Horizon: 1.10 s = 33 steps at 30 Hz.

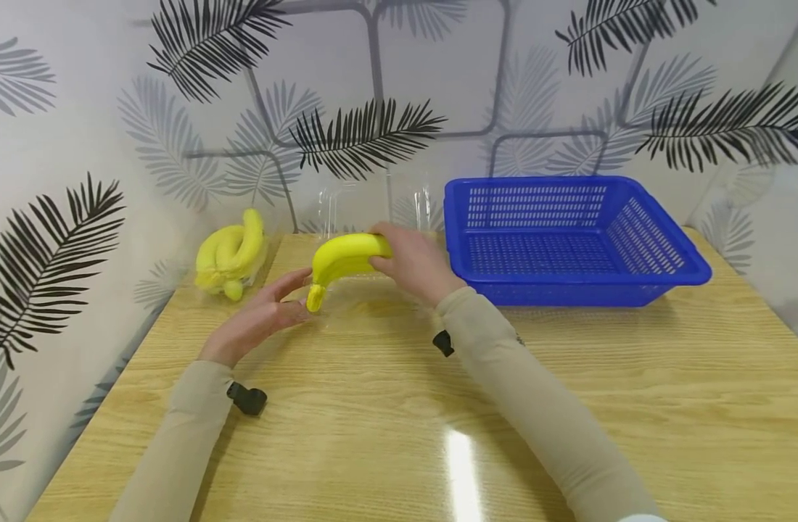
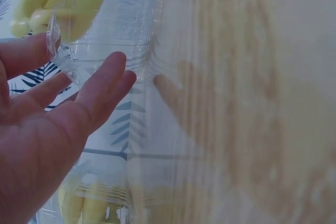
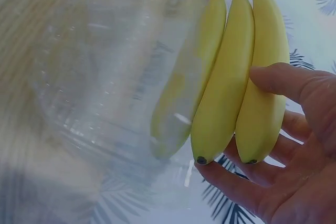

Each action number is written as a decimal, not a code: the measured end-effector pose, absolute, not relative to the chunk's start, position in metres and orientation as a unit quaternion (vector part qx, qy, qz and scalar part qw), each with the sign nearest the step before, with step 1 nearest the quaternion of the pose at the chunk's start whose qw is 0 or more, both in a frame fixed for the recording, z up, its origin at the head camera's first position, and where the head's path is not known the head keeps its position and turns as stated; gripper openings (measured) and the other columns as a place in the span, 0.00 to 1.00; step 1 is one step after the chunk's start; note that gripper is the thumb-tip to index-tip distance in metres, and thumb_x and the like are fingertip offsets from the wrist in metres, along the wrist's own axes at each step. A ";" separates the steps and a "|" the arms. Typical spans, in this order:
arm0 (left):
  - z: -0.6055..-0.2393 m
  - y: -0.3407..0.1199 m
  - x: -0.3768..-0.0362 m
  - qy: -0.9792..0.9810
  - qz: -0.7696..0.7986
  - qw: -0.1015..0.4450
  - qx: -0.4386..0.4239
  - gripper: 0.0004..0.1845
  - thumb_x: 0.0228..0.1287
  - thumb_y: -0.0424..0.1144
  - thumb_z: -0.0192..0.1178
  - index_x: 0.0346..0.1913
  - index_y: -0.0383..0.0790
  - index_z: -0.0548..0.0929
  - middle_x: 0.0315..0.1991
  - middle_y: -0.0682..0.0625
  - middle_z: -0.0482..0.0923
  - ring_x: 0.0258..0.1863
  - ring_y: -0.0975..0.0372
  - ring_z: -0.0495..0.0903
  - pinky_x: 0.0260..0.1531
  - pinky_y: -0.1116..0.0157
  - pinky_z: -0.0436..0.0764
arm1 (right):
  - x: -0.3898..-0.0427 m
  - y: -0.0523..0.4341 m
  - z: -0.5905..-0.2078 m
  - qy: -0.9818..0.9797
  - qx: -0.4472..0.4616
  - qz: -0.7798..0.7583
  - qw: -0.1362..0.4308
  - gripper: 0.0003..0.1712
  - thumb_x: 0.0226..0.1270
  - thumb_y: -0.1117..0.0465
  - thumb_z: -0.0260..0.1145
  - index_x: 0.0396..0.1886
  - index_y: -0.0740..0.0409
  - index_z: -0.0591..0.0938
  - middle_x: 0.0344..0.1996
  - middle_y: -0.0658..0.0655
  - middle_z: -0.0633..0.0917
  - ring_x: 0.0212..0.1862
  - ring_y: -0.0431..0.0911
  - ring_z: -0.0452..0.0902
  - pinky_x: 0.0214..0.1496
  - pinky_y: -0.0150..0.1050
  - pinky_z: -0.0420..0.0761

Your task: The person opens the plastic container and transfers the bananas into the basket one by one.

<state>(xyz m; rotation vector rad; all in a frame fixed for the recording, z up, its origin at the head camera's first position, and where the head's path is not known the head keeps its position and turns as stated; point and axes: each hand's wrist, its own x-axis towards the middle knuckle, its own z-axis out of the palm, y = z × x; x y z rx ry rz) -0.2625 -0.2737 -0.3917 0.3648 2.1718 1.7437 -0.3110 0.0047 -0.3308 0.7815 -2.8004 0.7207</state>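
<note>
While the right hand (image 1: 415, 262) curls round the bunch of three yellow bananas (image 1: 344, 262), held just above the light wooden surface (image 1: 438, 406), the left hand (image 1: 263, 319) lies open, straight fingers against the clear plastic clamshell box (image 2: 105, 30). Risk: thin box slides or buckles under the fingertips; bunch catches its rim. Adjacent: second yellow banana bunch (image 1: 231, 254); blue perforated plastic basket (image 1: 569, 235).

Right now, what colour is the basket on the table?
The basket is bright blue, with a mesh of small holes. The head view shows it best.
</note>
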 end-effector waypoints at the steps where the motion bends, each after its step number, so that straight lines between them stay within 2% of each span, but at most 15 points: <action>1: -0.391 -0.274 -0.262 0.762 0.612 0.166 0.129 0.38 0.69 0.30 0.57 0.78 0.49 0.54 0.75 0.49 0.51 0.63 0.48 0.69 0.65 0.52 0.67 | -0.309 0.006 -0.327 -0.932 0.259 0.240 0.075 0.25 0.69 0.51 0.67 0.63 0.51 0.76 0.52 0.50 0.82 0.46 0.44 0.76 0.51 0.42 0.76; 8: -0.391 -0.273 -0.261 0.764 0.610 0.169 0.123 0.36 0.72 0.31 0.54 0.78 0.47 0.53 0.76 0.48 0.49 0.67 0.46 0.64 0.66 0.51 0.66 | -0.298 0.017 -0.307 -0.932 0.250 0.246 0.090 0.25 0.68 0.50 0.67 0.62 0.49 0.77 0.49 0.49 0.83 0.41 0.45 0.75 0.44 0.43 0.77; 12: -0.392 -0.273 -0.261 0.765 0.610 0.168 0.121 0.36 0.73 0.33 0.54 0.78 0.46 0.51 0.77 0.48 0.48 0.68 0.46 0.62 0.64 0.54 0.68 | -0.296 0.025 -0.299 -0.933 0.243 0.240 0.110 0.24 0.68 0.50 0.67 0.62 0.48 0.77 0.48 0.48 0.83 0.40 0.46 0.75 0.41 0.44 0.76; 16: -0.392 -0.272 -0.261 0.758 0.617 0.170 0.127 0.35 0.74 0.32 0.52 0.78 0.44 0.50 0.77 0.45 0.46 0.69 0.44 0.61 0.64 0.53 0.69 | -0.296 0.037 -0.292 -0.932 0.235 0.238 0.140 0.24 0.67 0.51 0.68 0.61 0.48 0.78 0.47 0.49 0.83 0.38 0.47 0.74 0.39 0.45 0.75; 21: -0.391 -0.272 -0.261 0.756 0.618 0.171 0.131 0.35 0.74 0.31 0.51 0.78 0.43 0.50 0.77 0.43 0.45 0.69 0.44 0.60 0.66 0.49 0.66 | -0.294 0.054 -0.286 -0.929 0.232 0.237 0.161 0.25 0.67 0.53 0.68 0.62 0.50 0.78 0.50 0.51 0.83 0.38 0.48 0.74 0.38 0.46 0.76; 28: -0.390 -0.272 -0.259 0.761 0.612 0.172 0.129 0.37 0.73 0.37 0.56 0.78 0.46 0.51 0.78 0.44 0.45 0.70 0.45 0.60 0.65 0.52 0.68 | -0.293 0.074 -0.281 -0.932 0.219 0.238 0.166 0.25 0.68 0.53 0.68 0.63 0.52 0.77 0.54 0.54 0.82 0.39 0.50 0.76 0.38 0.47 0.77; 33: -0.389 -0.272 -0.258 0.764 0.609 0.171 0.130 0.36 0.74 0.36 0.54 0.78 0.45 0.50 0.78 0.44 0.45 0.70 0.44 0.59 0.65 0.52 0.67 | -0.293 0.088 -0.280 -0.934 0.210 0.237 0.166 0.25 0.68 0.54 0.67 0.63 0.51 0.77 0.54 0.54 0.82 0.40 0.50 0.76 0.40 0.47 0.76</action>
